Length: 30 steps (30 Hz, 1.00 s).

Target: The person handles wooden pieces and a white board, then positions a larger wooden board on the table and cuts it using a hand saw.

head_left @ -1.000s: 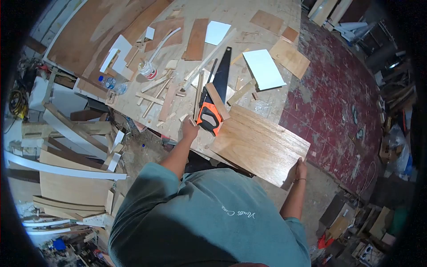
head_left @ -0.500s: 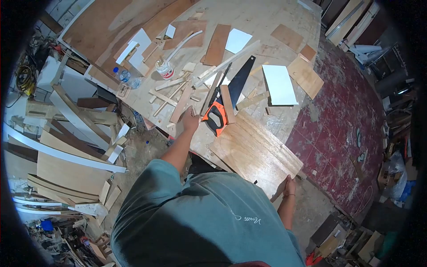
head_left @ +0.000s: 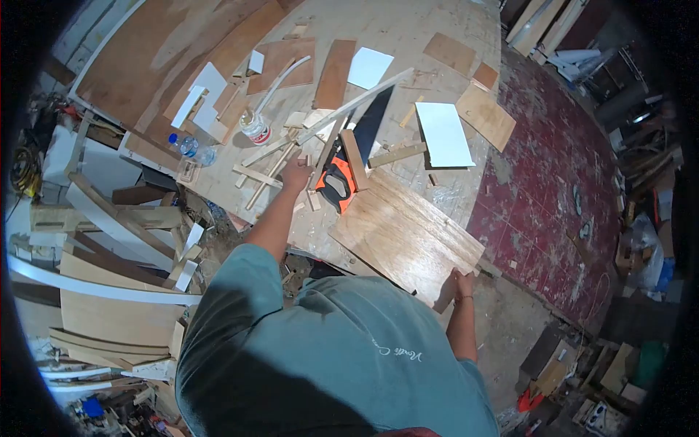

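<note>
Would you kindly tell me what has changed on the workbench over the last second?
The left hand has moved from beside the handsaw's orange handle up to the loose wood strips. The right hand has slid along the plywood board's near edge toward the body. The board remains in its grip on the bench, and the saw, glue jar and white panels lie unmoved.

Woodworking shop. Big plywood bench (head_left: 408, 29) littered with offcuts, thin strips (head_left: 271, 162) and white panels (head_left: 444, 132); handsaw (head_left: 342, 175) with orange handle and a glue bottle (head_left: 255, 128) lie on it. More cut boards (head_left: 109, 306) and curved pieces stacked on the floor at left. Worn red floor (head_left: 553, 182) at right, with scrap and clutter along the far-right edge
</note>
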### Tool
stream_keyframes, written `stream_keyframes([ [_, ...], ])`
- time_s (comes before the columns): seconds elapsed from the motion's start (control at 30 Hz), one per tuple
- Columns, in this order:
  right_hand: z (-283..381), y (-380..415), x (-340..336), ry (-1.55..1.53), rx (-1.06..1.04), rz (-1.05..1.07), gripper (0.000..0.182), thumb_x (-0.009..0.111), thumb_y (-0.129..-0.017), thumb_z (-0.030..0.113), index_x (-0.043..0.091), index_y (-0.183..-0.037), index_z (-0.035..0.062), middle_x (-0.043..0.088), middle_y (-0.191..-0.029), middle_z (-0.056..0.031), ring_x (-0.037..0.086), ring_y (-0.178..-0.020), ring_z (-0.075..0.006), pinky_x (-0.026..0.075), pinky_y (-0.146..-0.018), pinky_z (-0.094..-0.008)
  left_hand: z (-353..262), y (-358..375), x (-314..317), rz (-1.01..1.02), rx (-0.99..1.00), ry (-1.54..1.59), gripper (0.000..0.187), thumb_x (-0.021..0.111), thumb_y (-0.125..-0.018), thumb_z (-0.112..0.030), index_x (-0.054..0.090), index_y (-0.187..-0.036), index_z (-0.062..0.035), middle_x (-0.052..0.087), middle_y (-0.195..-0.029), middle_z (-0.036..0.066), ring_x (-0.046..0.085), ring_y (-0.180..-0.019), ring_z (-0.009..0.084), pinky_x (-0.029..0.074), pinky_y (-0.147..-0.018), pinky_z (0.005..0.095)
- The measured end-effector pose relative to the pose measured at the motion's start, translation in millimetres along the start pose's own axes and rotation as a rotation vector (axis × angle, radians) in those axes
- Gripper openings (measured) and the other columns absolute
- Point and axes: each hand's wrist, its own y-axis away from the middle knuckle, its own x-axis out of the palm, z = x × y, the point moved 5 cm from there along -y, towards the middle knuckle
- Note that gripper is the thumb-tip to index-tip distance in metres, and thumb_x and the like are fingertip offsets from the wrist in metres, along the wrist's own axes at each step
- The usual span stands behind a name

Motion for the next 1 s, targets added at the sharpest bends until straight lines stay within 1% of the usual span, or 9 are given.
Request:
stream_keyframes([
  [0.23, 8, -19, 10, 0.175, 0.005, -0.095, 0.069, 0.075, -0.074, 0.022, 0.042, -0.126, -0.0091, 0.059, -0.115, -0.0232, 0.061, -0.101, -0.0315, 0.052, -0.080, -0.0380, 7, -5, 4, 0.272, -0.089, 0.086, 0.063, 0.066, -0.074, -0.004, 0.048, -0.135, -0.0026, 0.066, -0.101, 0.010, 0.063, -0.079, 0.0145, 0.050, -0.067, 0.0278],
  [0.3, 32, -7, 8, 0.135, 0.106, 0.004, 0.066, 0.076, -0.073, 0.021, 0.047, -0.125, -0.0059, 0.062, -0.114, -0.0203, 0.062, -0.101, -0.0295, 0.052, -0.081, -0.0374, 38, -15, 13, 0.260, 0.008, -0.058, 0.063, 0.073, -0.071, -0.015, 0.053, -0.130, -0.0035, 0.068, -0.102, 0.013, 0.067, -0.091, 0.0247, 0.052, -0.082, 0.0374],
  [0.33, 35, -6, 10, 0.130, 0.119, -0.014, 0.066, 0.076, -0.073, 0.021, 0.047, -0.125, -0.0059, 0.062, -0.114, -0.0203, 0.062, -0.101, -0.0295, 0.052, -0.081, -0.0374, -9, 11, -2, 0.264, -0.030, -0.122, 0.063, 0.075, -0.071, -0.018, 0.053, -0.129, -0.0056, 0.063, -0.113, 0.014, 0.061, -0.104, 0.0308, 0.048, -0.090, 0.0412],
  [0.37, 39, -5, 12, 0.172, 0.092, -0.065, 0.064, 0.077, -0.072, 0.019, 0.049, -0.124, -0.0035, 0.063, -0.113, -0.0186, 0.062, -0.101, -0.0285, 0.052, -0.081, -0.0373, -18, 27, -3, 0.285, -0.017, -0.120, 0.063, 0.075, -0.071, -0.018, 0.053, -0.129, -0.0056, 0.063, -0.113, 0.014, 0.061, -0.104, 0.0308, 0.048, -0.090, 0.0412],
  [0.43, 38, -8, 14, 0.202, 0.080, -0.135, 0.061, 0.078, -0.071, 0.018, 0.052, -0.123, -0.0010, 0.063, -0.112, -0.0169, 0.063, -0.100, -0.0275, 0.052, -0.080, -0.0371, -42, 54, -9, 0.084, 0.358, -0.564, 0.065, 0.077, -0.070, -0.021, 0.052, -0.128, -0.0078, 0.055, -0.124, 0.016, 0.051, -0.116, 0.0361, 0.041, -0.099, 0.0434],
  [0.5, 22, -15, 19, 0.106, 0.110, -0.216, 0.057, 0.079, -0.068, 0.012, 0.057, -0.120, 0.0027, 0.064, -0.116, -0.0172, 0.062, -0.106, -0.0324, 0.049, -0.090, -0.0390, -61, 92, -4, 0.218, 0.355, -0.582, 0.068, 0.079, -0.070, -0.025, 0.049, -0.129, -0.0084, 0.048, -0.129, 0.017, 0.043, -0.123, 0.0377, 0.037, -0.103, 0.0448],
  [0.6, 18, -9, 25, -0.177, -0.132, -0.203, 0.055, 0.078, -0.070, 0.011, 0.056, -0.120, 0.0021, 0.063, -0.116, -0.0167, 0.061, -0.106, -0.0326, 0.048, -0.092, -0.0371, -26, 141, 21, 0.367, 0.270, -0.470, 0.075, 0.078, -0.070, -0.024, 0.043, -0.133, -0.0039, 0.046, -0.129, 0.020, 0.041, -0.125, 0.0378, 0.034, -0.105, 0.0478],
  [0.83, -19, -32, 33, -0.193, -0.162, -0.222, 0.064, 0.077, -0.074, 0.011, 0.049, -0.131, 0.0009, 0.058, -0.125, -0.0181, 0.056, -0.116, -0.0286, 0.044, -0.097, -0.0363, -29, 216, 58, 0.536, 0.279, -0.447, 0.088, 0.079, -0.069, -0.024, 0.033, -0.138, 0.0048, 0.038, -0.136, 0.024, 0.035, -0.128, 0.0406, 0.028, -0.110, 0.0464],
  [1.0, -2, -27, 16, -0.200, -0.179, -0.231, 0.066, 0.077, -0.073, 0.011, 0.048, -0.131, 0.0004, 0.058, -0.126, -0.0191, 0.056, -0.117, -0.0297, 0.044, -0.097, -0.0364, -35, 211, 71, 0.479, 0.192, -0.367, 0.081, 0.079, -0.068, -0.023, 0.040, -0.135, 0.0004, 0.046, -0.126, 0.023, 0.040, -0.122, 0.0393, 0.033, -0.105, 0.0455],
])
